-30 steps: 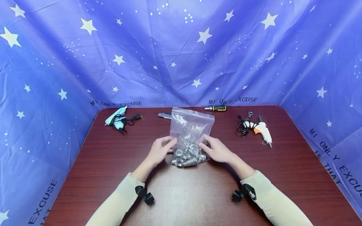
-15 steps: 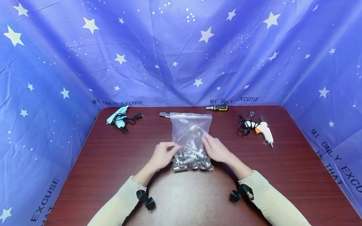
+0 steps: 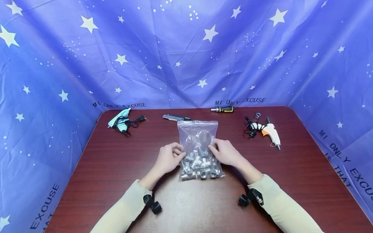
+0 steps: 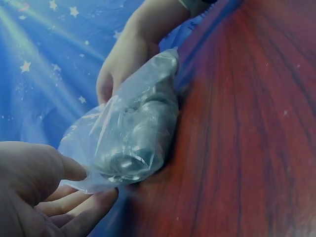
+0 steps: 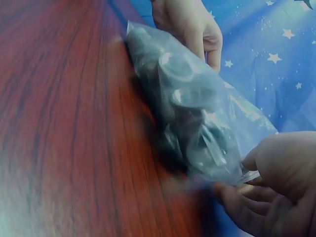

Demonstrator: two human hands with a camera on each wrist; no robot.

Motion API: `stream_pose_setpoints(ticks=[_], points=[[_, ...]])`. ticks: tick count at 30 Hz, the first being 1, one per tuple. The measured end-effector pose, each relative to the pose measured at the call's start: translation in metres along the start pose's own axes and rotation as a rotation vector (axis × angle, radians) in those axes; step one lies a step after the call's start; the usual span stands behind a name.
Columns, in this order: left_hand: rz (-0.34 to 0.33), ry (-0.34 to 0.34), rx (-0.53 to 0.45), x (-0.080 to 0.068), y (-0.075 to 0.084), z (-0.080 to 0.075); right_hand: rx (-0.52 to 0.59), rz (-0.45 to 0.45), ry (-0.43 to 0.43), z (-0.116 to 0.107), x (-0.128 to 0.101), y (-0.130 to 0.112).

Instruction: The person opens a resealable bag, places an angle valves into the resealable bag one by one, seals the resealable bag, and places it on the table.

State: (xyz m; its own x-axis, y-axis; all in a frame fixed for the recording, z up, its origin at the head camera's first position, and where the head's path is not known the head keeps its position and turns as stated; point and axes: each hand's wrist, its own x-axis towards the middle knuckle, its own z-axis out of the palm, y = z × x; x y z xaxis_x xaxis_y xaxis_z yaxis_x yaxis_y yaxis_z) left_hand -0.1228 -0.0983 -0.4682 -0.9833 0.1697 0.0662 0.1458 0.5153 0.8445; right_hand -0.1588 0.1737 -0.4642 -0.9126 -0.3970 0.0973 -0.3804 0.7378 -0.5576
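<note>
A clear zip bag [image 3: 198, 137] with several shiny metal pipe fittings [image 3: 201, 165] in its lower part lies over the middle of the table, its sealed strip toward the back. My left hand [image 3: 169, 158] pinches the bag's left edge between thumb and fingers. On the opposite edge my right hand [image 3: 225, 151] pinches it the same way. In the left wrist view the bag [image 4: 133, 128] bulges with the fittings, close over the wood. Seen from the right wrist, round fitting ends [image 5: 192, 96] press against the plastic.
Behind the bag lies a grey utility knife [image 3: 176, 117], with a yellow-black screwdriver [image 3: 222, 109] at the back edge. A light-blue glue gun [image 3: 120, 121] with a black cord is back left. A white-orange glue gun [image 3: 271, 134] and a small metal fitting [image 3: 257, 115] are at right.
Both hands have lowered the bag toward me from a more upright stance, and it now lies flatter. The fittings have shifted and spread inside. More of the utility knife shows behind it.
</note>
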Motion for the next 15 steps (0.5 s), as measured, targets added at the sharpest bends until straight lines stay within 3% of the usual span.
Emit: stream_pose_setpoints(ticks=[3, 8, 12, 15], points=[[0.028, 0.043, 0.024, 0.004, -0.005, -0.002, -0.044, 0.055, 0.063, -0.004, 0.001, 0.001], [0.184, 0.119, 0.206, 0.010, -0.012, -0.002, -0.099, 0.115, 0.129, -0.003, 0.003, 0.005], [0.266, 0.105, 0.348, 0.012, -0.010, -0.003, -0.151, 0.151, 0.124, -0.006, 0.003, 0.002], [0.245, 0.060, 0.403, 0.013, -0.006, -0.010, -0.168, 0.156, 0.125, -0.015, 0.003, 0.003]])
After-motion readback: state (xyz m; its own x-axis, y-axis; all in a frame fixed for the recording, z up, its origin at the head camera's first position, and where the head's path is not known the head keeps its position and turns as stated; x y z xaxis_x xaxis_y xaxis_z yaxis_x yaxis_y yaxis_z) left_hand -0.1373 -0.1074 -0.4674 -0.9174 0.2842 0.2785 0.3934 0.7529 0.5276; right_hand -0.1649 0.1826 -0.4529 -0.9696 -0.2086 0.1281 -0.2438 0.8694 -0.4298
